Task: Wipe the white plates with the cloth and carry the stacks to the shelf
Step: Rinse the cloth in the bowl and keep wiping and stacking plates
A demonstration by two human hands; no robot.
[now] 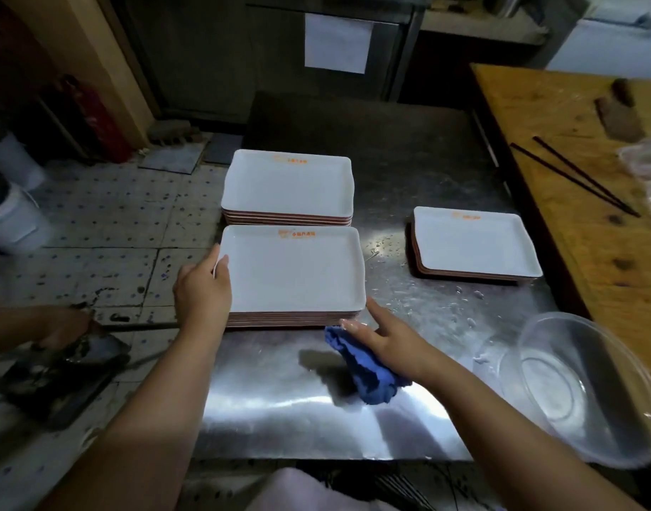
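1. Bench [353,418]: steel, wet with droplets; three stacks of white plates are carried on it.
2. Near stack [292,271]: gripped at its left rim by the left hand [202,289], thumb over the edge. For a sound lift, both short sides are best gripped low, under the bottom plate, and the stack kept level.
3. Far stack [287,184]: set just behind the near stack.
4. Right stack [475,241]: shorter, set well apart.
5. Clear basin [582,385]: tilted at the bench's right edge; nothing is seen inside.
6. Blue cloth [364,366]: held bunched under the right hand [386,335], forefinger extended to the near stack's corner.
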